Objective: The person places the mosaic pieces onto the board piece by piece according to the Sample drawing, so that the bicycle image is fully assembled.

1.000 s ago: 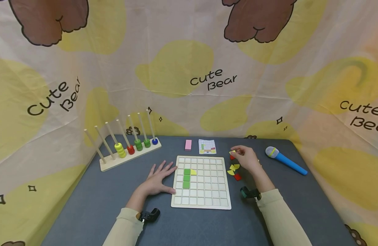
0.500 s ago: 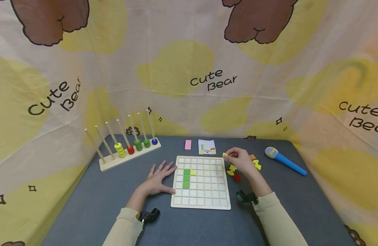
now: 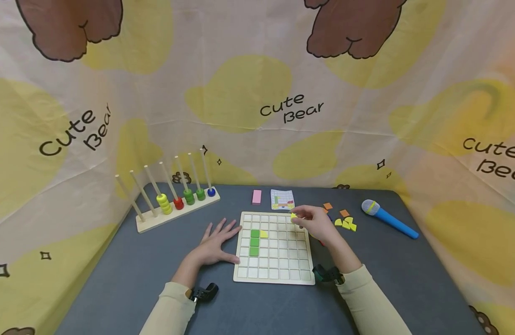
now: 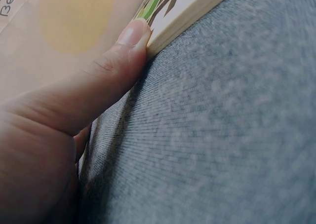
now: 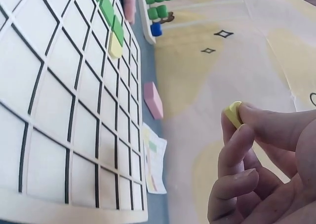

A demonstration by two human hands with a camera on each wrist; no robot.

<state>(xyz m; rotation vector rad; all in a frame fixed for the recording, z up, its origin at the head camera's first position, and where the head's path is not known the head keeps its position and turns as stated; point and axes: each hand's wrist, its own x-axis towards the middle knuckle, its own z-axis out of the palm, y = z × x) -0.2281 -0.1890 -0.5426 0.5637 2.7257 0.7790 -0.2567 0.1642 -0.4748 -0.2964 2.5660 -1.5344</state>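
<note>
"What is at the far left?"

"A wooden peg abacus (image 3: pixel 152 222) stands at an angle on the dark grey table (image 3: pixel 215 307), with yellow, red, green and blue rings on its pegs."

"And the left hand?"

"The left hand (image 3: pixel 211 247) lies beside the board with its fingers spread. Its thumb rests against the left edge of a white grid board (image 3: pixel 278 251), and its index fingertip meets that edge higher up."

"What is on the board?"

"Three green square tiles (image 3: pixel 254 242) run down the second column. Just right of the top one sits a yellow tile (image 3: pixel 263 234) with a rounded side. Behind the board lie a pink block (image 3: pixel 256 197) and, to its right, a pattern card (image 3: pixel 281 199) printed with a coloured grid."

"Where is the right hand?"

"The right hand (image 3: pixel 318 222) is over the board's far right corner, thumb and fingers pinching a small yellow piece (image 3: pixel 293 217) raised above the squares. Its full shape I cannot tell."

"And beyond that hand?"

"Two orange tiles (image 3: pixel 344 213) and a cluster of loose yellow pieces (image 3: pixel 346 224), then a blue toy microphone (image 3: pixel 389 218) lying at a slant, its grey head toward the backdrop."
</note>
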